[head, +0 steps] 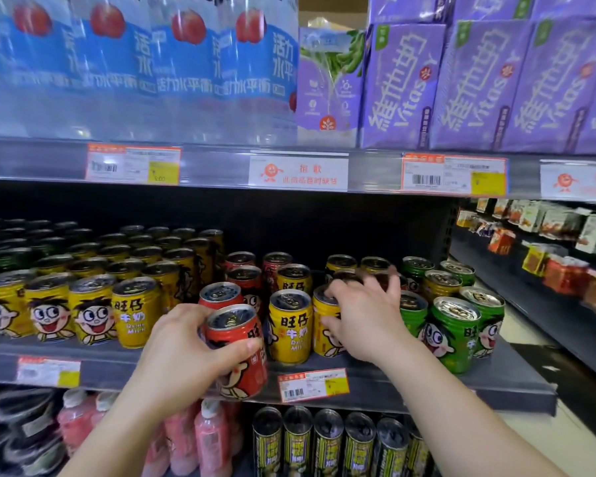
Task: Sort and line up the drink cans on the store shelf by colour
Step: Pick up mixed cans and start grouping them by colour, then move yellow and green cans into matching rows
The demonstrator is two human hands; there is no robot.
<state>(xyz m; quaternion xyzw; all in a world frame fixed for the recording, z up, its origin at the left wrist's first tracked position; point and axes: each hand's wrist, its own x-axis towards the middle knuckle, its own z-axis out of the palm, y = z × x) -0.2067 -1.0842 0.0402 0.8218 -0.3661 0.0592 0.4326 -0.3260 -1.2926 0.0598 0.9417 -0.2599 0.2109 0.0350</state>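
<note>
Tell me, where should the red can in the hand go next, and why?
Probably back beside the other red cans just behind it. The left hand grips a red can off the shelf's front edge, while the right hand holds a yellow can in the mixed patch.

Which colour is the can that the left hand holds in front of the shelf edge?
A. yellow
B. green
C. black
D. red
D: the left hand grips a red can, tilted and out past the shelf edge, while the right hand rests on a yellow can on the shelf.
</note>
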